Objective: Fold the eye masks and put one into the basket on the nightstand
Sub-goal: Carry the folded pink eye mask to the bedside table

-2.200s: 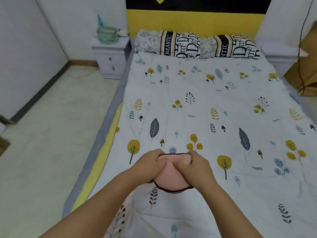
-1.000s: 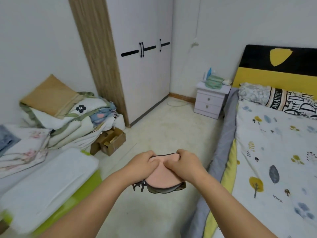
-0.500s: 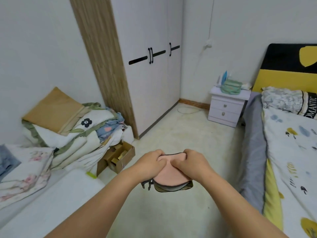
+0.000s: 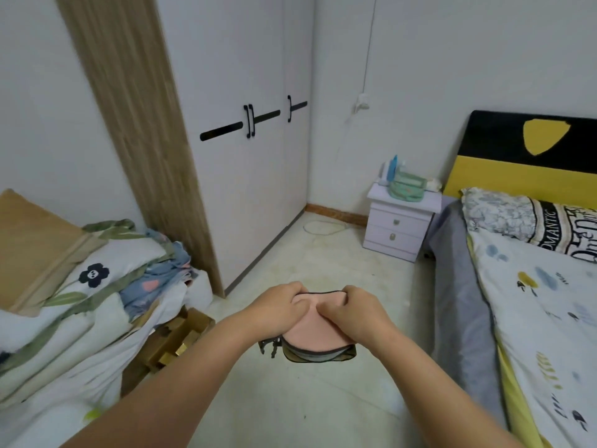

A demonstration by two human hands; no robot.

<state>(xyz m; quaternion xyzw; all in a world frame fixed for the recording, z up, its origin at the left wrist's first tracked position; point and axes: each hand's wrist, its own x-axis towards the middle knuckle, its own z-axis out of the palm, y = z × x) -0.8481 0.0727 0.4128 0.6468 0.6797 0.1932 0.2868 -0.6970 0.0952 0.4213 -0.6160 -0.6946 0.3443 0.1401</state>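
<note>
A folded pink eye mask (image 4: 315, 334) with a dark edge and a dangling strap hangs in the air over the floor, held in front of me. My left hand (image 4: 277, 307) grips its left top edge and my right hand (image 4: 355, 313) grips its right top edge. The green basket (image 4: 405, 189) sits on the white nightstand (image 4: 400, 227) far ahead, beside the bed's head end. The mask is well short of the basket.
The bed (image 4: 549, 302) with its patterned cover runs along the right. A white wardrobe (image 4: 252, 176) stands at the left of the aisle. Piled bedding (image 4: 80, 286) and a cardboard box (image 4: 181, 337) lie at the left. Bare floor (image 4: 323, 260) leads to the nightstand.
I have lifted the folded mask off the bed and turned left; the view now faces the aisle toward the nightstand. Both hands keep the same hold on the mask.
</note>
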